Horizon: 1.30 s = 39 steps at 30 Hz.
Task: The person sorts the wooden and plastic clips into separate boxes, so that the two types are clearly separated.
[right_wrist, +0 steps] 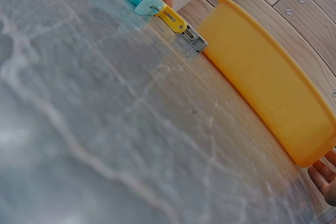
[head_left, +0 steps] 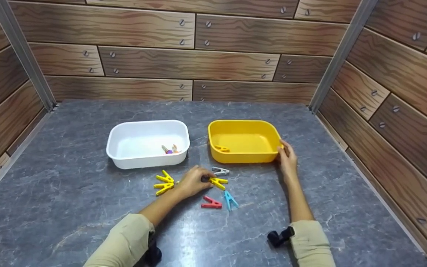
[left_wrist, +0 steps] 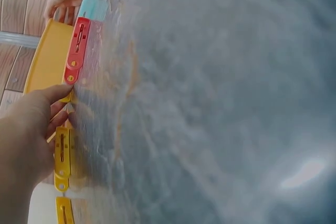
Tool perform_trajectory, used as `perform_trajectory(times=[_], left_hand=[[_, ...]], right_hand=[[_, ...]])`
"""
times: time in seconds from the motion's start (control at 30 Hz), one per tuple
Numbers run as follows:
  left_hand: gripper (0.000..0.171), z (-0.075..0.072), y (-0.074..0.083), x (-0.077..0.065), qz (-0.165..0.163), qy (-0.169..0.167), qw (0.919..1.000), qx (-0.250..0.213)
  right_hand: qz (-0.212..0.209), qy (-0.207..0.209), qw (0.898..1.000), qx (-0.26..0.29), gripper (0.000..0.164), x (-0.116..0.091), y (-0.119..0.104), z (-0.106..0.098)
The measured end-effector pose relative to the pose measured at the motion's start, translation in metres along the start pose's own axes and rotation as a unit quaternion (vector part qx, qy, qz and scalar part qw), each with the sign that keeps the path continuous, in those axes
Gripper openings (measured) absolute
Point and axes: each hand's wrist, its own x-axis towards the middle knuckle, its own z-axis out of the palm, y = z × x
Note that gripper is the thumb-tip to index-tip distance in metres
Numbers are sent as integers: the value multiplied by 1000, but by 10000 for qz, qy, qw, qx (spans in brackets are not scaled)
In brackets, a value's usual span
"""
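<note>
My left hand [head_left: 195, 181] is low over the table, its thumb and fingertips pinching a yellow clothespin [head_left: 219, 183]. Just beyond that lies a grey clothespin [head_left: 221, 171]. A red clothespin [head_left: 211, 202] and a light blue clothespin [head_left: 230, 200] lie nearer to me. Left of the hand are two more yellow clothespins [head_left: 164, 186], partly overlapping. My right hand [head_left: 288, 161] grips the right end of the yellow bin [head_left: 246, 157] at its rim. Inside that bin, at the left, is a yellow clothespin [head_left: 222, 148].
A white bin [head_left: 146, 163] stands left of the yellow one, with a few small multicoloured clips [head_left: 169, 149] inside. The grey marbled table [head_left: 69, 185] is bounded by wood-patterned walls [head_left: 146, 63] at the back and sides.
</note>
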Motion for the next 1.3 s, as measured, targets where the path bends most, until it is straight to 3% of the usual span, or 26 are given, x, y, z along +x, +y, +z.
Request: perform_trajectory(times=[0.4,0.73,1.3], left_hand=[[17,2,-1,2,340,82,9994,-16],[17,-3,3,1,-3,99,9999,-64],[18,-20,8,10,-44,350,9992,-189]], right_hand=[[104,33,9999,-49,37,-1,-1,-1],[57,-41,9999,105,38,-3,0,0],[35,3,9999,117,37,-2,0,2]])
